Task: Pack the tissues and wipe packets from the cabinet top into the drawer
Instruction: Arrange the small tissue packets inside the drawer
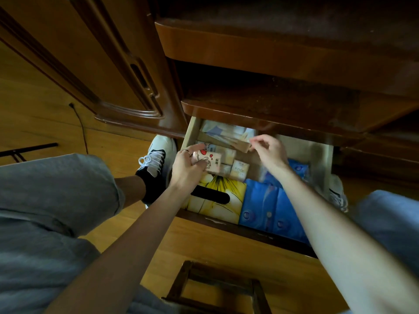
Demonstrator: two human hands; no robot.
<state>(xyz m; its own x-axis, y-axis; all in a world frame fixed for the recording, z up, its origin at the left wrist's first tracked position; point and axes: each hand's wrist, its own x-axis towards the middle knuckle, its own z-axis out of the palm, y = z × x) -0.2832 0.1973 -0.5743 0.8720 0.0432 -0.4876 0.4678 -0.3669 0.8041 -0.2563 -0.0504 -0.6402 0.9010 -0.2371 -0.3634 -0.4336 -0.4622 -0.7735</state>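
Note:
The open wooden drawer (326, 155) sits low under the cabinet. My left hand (187, 168) grips a small pink tissue packet with red marks (209, 162) over the drawer's left middle. My right hand (269, 150) pinches the edge of a brown tissue pack (229, 141) near the drawer's back. Inside lie small beige packets (239, 168), a yellow tissue box with a black slot (217, 198) at the front left and blue wipe packs (267, 207) at the front right.
The dark cabinet shelf (272, 109) overhangs the drawer's back. A white and black shoe (156, 159) stands left of the drawer. A wooden stool frame (215, 288) lies on the floor in front. A black cable (79, 123) runs along the floor at left.

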